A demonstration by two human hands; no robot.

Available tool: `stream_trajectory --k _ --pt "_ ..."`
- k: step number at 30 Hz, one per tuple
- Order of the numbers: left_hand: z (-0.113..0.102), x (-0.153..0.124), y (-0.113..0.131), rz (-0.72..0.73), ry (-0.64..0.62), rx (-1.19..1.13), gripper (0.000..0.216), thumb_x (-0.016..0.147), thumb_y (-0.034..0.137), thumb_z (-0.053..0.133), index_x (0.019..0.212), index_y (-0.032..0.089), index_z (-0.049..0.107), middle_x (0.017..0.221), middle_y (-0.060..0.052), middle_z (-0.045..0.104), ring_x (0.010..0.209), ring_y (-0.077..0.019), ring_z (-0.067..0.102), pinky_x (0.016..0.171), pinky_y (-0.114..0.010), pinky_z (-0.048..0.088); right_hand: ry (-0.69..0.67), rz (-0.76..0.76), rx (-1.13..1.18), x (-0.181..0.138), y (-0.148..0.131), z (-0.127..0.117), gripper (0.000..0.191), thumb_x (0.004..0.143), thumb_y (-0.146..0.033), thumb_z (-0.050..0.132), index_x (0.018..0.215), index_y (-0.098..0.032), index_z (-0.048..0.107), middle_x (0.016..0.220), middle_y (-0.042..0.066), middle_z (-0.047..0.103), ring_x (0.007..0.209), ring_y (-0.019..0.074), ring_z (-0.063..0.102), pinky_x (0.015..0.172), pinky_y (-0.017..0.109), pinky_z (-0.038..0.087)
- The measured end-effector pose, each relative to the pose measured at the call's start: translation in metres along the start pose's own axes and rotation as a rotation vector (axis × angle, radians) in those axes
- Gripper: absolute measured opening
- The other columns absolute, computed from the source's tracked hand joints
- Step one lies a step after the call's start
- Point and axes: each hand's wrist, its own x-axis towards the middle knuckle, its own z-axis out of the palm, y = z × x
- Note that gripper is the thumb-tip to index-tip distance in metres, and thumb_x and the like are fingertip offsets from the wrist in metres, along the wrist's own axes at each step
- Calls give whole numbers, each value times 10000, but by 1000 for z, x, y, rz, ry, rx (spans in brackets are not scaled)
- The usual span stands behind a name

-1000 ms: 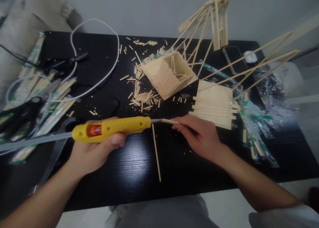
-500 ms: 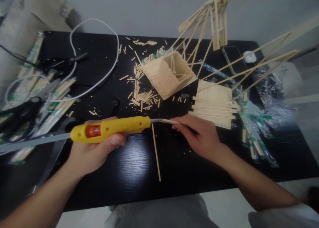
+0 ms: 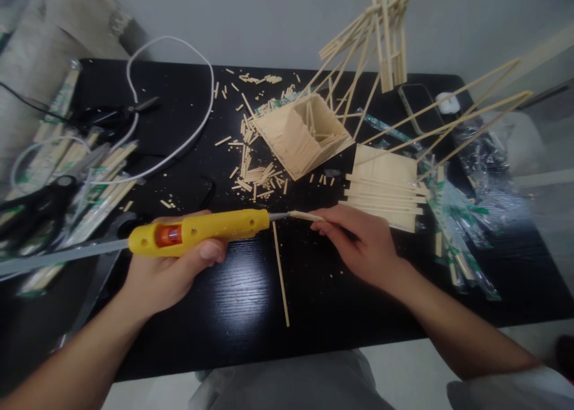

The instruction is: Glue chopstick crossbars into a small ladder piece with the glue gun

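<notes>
My left hand (image 3: pixel 173 275) is wrapped round a yellow hot glue gun (image 3: pixel 215 226), with a long glue stick (image 3: pixel 67 259) coming out of its back end. The nozzle points right and meets, or nearly meets, the tip of a short wooden stick (image 3: pixel 305 216). That stick is pinched between the thumb and fingers of my right hand (image 3: pixel 359 242). Below the nozzle a single wooden stick (image 3: pixel 281 275) lies lengthwise on the black table. Behind my right hand is a flat wooden panel (image 3: pixel 385 165) with several sticks laid across it.
A box-like stick structure (image 3: pixel 305 132) stands at the back, among scattered cut pieces (image 3: pixel 255 174). Tall stick frames (image 3: pixel 390 33) rise behind it. Scissors (image 3: pixel 49 189), wrapped chopsticks (image 3: pixel 101 204) and a white cable (image 3: pixel 210 93) lie left. A phone (image 3: pixel 420 108) and plastic wrappers (image 3: pixel 461 213) are right.
The stick in my right hand has tilted slightly, its tip now a little higher by the nozzle. The glue gun has shifted very slightly; otherwise both hands hold nearly the same place.
</notes>
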Motion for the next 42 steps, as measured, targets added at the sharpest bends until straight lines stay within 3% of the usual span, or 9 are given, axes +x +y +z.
stream_trajectory --k 7,11,14,17,20,26,33,42 --pt "-3 -4 -2 -1 12 -24 450 1069 583 666 767 267 772 663 -10 704 535 -132 648 451 -246 499 18 38 81 1 -1 -2 174 1106 -182 654 1169 -243 805 966 19 862 820 167 814 770 294 653" --pt "-5 -16 -16 -18 17 -78 406 1094 608 603 1010 304 858 889 -76 810 649 -191 717 478 -312 544 -76 242 314 4 -8 -5 168 1099 -235 670 1103 -212 836 863 12 842 674 135 770 643 244 632" --pt "-2 -18 -18 -6 30 -101 332 1038 597 714 1119 303 845 999 -66 825 687 -179 724 549 -317 586 -167 382 560 6 -14 -7 198 1093 -314 712 1106 -176 853 825 29 831 621 123 742 588 220 613" --pt "3 -13 -10 16 67 -40 301 1010 565 777 1112 284 816 995 -28 805 716 -152 718 613 -290 591 -232 466 737 7 -18 -6 210 1085 -336 737 1084 -165 859 809 36 821 602 111 720 559 202 585" --pt "8 -8 -2 113 102 78 267 991 526 807 1019 261 782 959 -30 790 819 -192 745 690 -317 601 -256 511 840 7 -19 -4 220 1079 -359 753 1075 -166 858 796 39 814 582 108 701 522 198 553" --pt "18 -6 1 73 46 253 236 913 431 885 977 250 747 1024 -42 803 838 -210 745 779 -329 624 -280 571 875 6 -19 -1 263 1059 -416 779 1068 -167 860 789 45 816 585 119 700 528 212 563" --pt "22 -1 7 144 56 276 182 925 327 866 1031 259 735 991 -13 789 797 -182 738 749 -285 621 -280 567 881 6 -19 0 245 1065 -400 770 1064 -172 859 791 37 814 581 107 691 526 203 552" --pt "21 -10 -3 167 71 363 219 954 387 855 1101 259 755 1083 -35 796 870 -206 775 791 -300 634 -274 587 879 5 -18 1 243 1063 -401 775 1057 -169 849 787 27 806 546 91 663 492 190 497"
